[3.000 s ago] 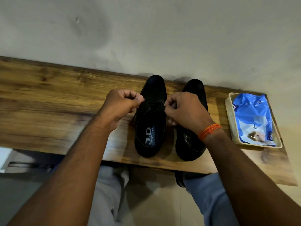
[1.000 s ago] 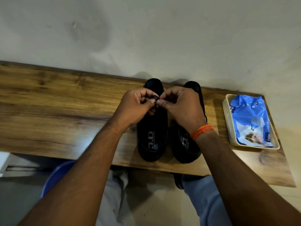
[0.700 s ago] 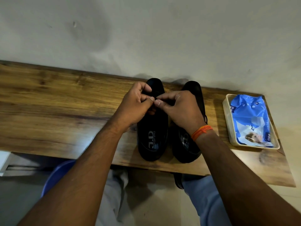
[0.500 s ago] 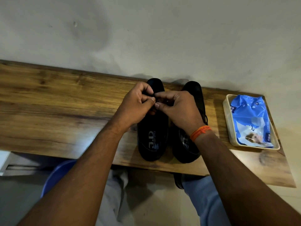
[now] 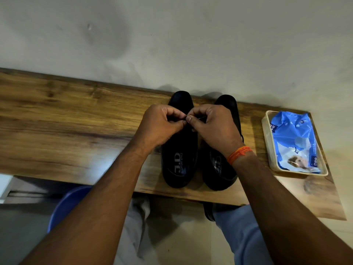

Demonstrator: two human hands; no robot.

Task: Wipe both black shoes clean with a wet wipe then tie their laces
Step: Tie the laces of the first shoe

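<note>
Two black shoes stand side by side on the wooden shelf (image 5: 76, 134), toes to the wall. Over the left shoe (image 5: 179, 161) my left hand (image 5: 162, 127) and my right hand (image 5: 212, 125) meet fingertip to fingertip. Both pinch the thin black lace (image 5: 200, 118) of that shoe, a short stretch of which shows by my right fingers. The knot itself is hidden under the hands. The right shoe (image 5: 219, 169) lies partly under my right wrist, which wears an orange thread band.
A cream tray (image 5: 267, 142) holding a blue wet-wipe pack (image 5: 294, 138) sits at the shelf's right end. A grey wall rises right behind the shoes. Below the shelf's front edge are my knees and a blue round object (image 5: 66, 205).
Three seconds ago the hands were apart, pulling the lace ends sideways. They have since come together over the left shoe's laces and keep working there with small finger shifts.
</note>
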